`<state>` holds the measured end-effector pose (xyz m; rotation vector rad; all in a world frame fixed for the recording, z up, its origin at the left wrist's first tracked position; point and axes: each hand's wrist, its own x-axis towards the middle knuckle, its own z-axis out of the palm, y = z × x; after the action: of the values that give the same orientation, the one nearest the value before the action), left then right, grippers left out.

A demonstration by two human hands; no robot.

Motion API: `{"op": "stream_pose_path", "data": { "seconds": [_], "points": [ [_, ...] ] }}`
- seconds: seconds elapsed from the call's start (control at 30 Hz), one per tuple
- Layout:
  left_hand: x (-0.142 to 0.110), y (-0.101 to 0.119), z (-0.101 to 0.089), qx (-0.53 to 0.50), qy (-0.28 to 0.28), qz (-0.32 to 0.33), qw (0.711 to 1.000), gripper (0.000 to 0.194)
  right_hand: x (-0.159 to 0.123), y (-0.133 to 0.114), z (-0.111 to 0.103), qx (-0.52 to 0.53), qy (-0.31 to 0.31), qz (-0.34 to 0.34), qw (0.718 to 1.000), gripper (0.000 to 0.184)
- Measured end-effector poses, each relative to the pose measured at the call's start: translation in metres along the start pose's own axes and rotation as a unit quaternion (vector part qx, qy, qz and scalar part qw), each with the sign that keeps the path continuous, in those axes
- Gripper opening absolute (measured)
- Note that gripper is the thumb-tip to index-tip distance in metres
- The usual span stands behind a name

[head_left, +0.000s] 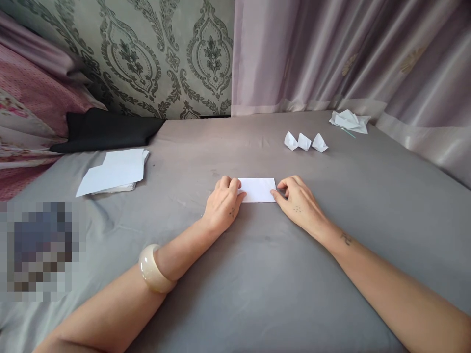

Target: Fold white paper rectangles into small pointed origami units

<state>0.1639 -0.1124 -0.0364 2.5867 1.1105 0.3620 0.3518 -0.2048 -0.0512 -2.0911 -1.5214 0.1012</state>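
A white folded paper strip (257, 190) lies flat on the grey sheet, its long side running left to right. My left hand (222, 205) is closed on the left end, thumb along the near corner and fingers curled over the far one. At the opposite end, my right hand (303, 208) has its thumb on the paper's right edge and its fingers bent close by, pinching that edge. Farther back stand three small folded paper shapes (304, 141) in a row. A pale bangle (155, 268) circles my left forearm.
Stacked white paper (116, 171) lies to the left, near a black cloth (110, 130). Crumpled or folded white paper (349, 120) and a thin greenish stick (348, 133) are at the back right. Curtains (312, 54) hang behind. A blurred patch (42, 245) hides the lower left.
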Motion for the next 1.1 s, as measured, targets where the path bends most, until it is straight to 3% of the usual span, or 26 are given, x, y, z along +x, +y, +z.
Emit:
{"op": "stream_pose_path", "data": {
  "seconds": [0.07,0.17,0.37,0.47,0.8,1.1],
  "points": [
    [0.002,-0.001,0.000,0.031,-0.005,0.076,0.997,0.021,0.000,-0.002,0.002,0.012,-0.003,-0.050,0.999,0.005],
    [0.003,-0.001,-0.003,0.085,-0.035,0.164,0.982,0.031,-0.001,-0.007,0.002,-0.005,-0.031,-0.134,0.990,0.019],
    [-0.015,0.015,-0.010,0.206,-0.091,0.207,0.952,0.028,-0.020,-0.025,-0.011,-0.107,-0.013,-0.196,0.975,0.029],
    [-0.026,0.022,-0.008,0.239,-0.078,0.230,0.940,0.029,-0.033,-0.039,-0.015,-0.117,-0.051,-0.226,0.966,0.027],
    [-0.030,0.025,-0.011,0.230,-0.100,0.215,0.944,0.042,-0.046,-0.050,-0.011,-0.164,-0.087,-0.214,0.959,0.038],
    [-0.032,0.028,-0.021,0.212,-0.129,0.158,0.956,0.031,-0.046,-0.046,-0.016,-0.231,-0.070,-0.168,0.956,0.035]
  ]
}}
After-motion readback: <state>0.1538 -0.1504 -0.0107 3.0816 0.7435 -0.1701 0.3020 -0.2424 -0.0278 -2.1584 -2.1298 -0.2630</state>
